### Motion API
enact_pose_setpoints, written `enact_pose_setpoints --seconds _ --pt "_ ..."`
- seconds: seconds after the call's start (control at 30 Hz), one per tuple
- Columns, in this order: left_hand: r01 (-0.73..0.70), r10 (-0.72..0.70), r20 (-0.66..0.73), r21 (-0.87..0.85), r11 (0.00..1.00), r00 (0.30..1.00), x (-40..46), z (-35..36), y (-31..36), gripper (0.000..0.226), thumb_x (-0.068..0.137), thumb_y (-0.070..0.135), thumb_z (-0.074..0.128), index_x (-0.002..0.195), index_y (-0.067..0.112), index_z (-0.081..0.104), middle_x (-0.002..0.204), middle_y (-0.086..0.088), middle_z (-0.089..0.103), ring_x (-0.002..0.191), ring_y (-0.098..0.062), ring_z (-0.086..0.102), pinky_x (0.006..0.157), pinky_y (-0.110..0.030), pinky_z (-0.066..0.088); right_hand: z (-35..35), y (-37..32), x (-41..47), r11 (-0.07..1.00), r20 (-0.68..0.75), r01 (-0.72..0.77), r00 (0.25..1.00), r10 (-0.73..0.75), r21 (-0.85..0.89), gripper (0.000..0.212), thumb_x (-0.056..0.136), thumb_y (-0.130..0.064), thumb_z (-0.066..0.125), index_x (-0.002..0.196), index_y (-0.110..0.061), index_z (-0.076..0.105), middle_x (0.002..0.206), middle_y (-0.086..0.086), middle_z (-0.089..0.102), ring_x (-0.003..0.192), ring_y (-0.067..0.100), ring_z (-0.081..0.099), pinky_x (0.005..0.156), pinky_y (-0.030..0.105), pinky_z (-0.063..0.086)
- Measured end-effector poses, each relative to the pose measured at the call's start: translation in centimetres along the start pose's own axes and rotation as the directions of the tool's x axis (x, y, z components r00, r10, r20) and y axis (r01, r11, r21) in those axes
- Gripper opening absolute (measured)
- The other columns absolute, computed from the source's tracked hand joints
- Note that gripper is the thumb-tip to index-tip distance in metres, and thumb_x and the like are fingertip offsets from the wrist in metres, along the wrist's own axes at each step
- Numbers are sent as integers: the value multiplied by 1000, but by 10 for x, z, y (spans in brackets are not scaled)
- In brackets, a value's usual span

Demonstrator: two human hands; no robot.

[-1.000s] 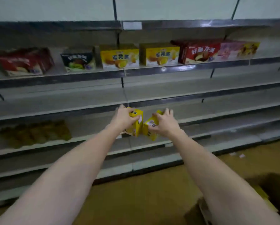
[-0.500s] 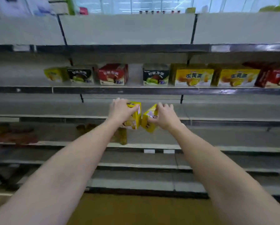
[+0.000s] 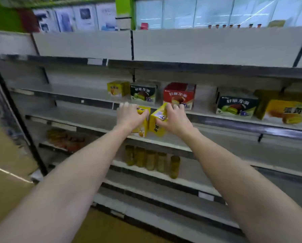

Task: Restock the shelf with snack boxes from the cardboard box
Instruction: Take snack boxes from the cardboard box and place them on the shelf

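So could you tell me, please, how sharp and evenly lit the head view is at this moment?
Head view: motion blur smears the left edge and the jars on the lower shelf; the wide lens bows the shelf rails; light is dim and flat, brightest up top; the left hand and right hand, each holding a yellow box, stay fairly sharp.

Two hand-held yellow boxes (image 3: 142,123) (image 3: 158,122); shelved: two yellow (image 3: 117,88) (image 3: 286,111), two dark green (image 3: 143,92) (image 3: 237,105), one red (image 3: 179,94).
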State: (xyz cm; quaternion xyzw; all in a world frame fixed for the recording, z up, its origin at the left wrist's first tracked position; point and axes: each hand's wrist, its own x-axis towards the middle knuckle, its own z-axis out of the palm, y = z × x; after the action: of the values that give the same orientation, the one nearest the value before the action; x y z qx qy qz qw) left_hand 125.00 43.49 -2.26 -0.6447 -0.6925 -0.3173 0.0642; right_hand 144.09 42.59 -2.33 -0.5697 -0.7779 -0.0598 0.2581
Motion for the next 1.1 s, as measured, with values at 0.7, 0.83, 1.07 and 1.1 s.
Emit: enact_pose_setpoints --seconds 0.7,0.83,1.07,1.1 --pt "308 -302 73 -360 881 950 237 28 -148 52 70 53 81 105 20 60 106 -8 68 100 -28 66 89 -40 55 128 -69 232 911 -7 -189 979 206 366 87 77 -62 70 139 -10 38 133 21 49 129 39 36 99 46 38" --pt "348 -339 102 -439 828 935 263 32 -181 54 68 44 85 104 21 53 108 -7 63 99 -26 63 90 -41 54 144 -87 253 908 32 -200 979 203 369 93 76 -65 71 139 -7 35 138 25 44 134 43 31 106 49 33" --pt "329 -305 125 -415 848 944 316 33 -238 59 68 46 82 114 18 58 116 -9 62 100 -27 62 89 -38 54 173 -127 295 935 57 -195 981 187 296 99 76 -65 72 145 -6 32 142 24 42 138 43 28 111 49 32" --pt "312 -289 118 -406 859 950 324 34 -243 61 65 49 82 113 19 59 114 -9 63 101 -27 62 88 -38 54 176 -132 301 939 51 -200 980 193 280 102 76 -66 71 147 -6 29 141 24 43 136 43 30 112 49 32"
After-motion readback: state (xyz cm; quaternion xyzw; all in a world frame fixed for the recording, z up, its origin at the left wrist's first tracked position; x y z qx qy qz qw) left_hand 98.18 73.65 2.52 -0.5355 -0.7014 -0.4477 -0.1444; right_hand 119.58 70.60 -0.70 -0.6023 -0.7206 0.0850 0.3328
